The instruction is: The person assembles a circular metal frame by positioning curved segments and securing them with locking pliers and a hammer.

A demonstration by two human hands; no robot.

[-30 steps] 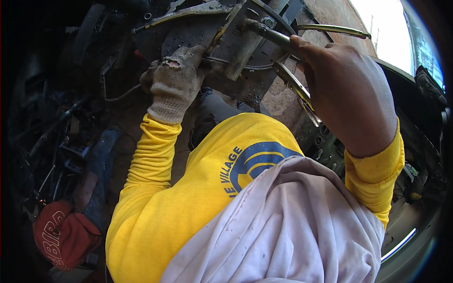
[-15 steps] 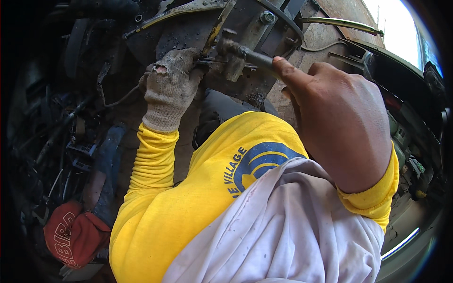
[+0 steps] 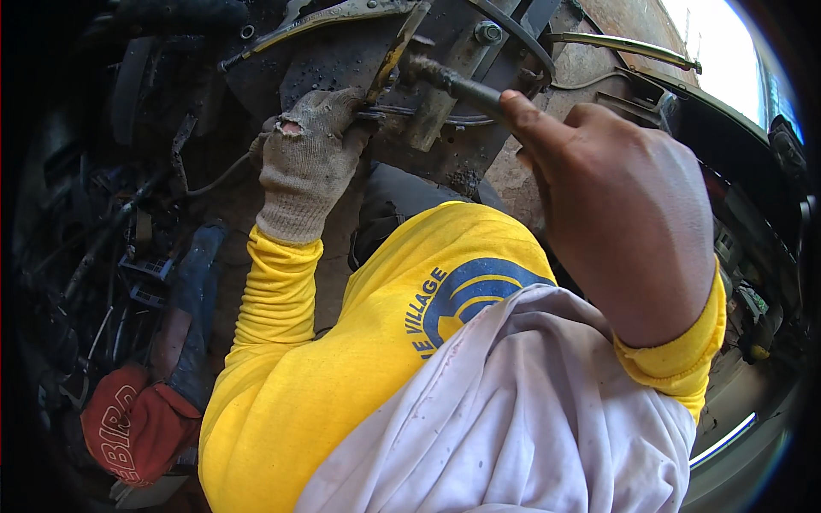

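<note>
My right hand (image 3: pixel 629 214), bare, is wrapped round the handle of a hammer (image 3: pixel 457 85), index finger along the top. The dark hammer head, somewhat blurred, is over a metal workpiece (image 3: pixel 434 115) with a round bar or tube. My left hand (image 3: pixel 312 158) wears a grey knit glove with a hole at the back. Its fingers are closed on thin metal rods (image 3: pixel 428 113) that reach right across the workpiece. Close to those fingertips a worn yellow metal strip (image 3: pixel 396 56) slants upward. The glove hides the rods' near end.
Locking pliers (image 3: pixel 329 21) lie at the top by a dark metal plate (image 3: pixel 329 64). A bolt (image 3: pixel 488 32) sits on the bar. A yellowish rod (image 3: pixel 629 44) is at upper right. Another person in a red cap (image 3: pixel 128 427) is at lower left, beside scattered scrap parts (image 3: pixel 111 231).
The hammer head has risen a little off the rods, and my right hand has shifted slightly right. More of the rods shows. My left hand stays nearly in place.
</note>
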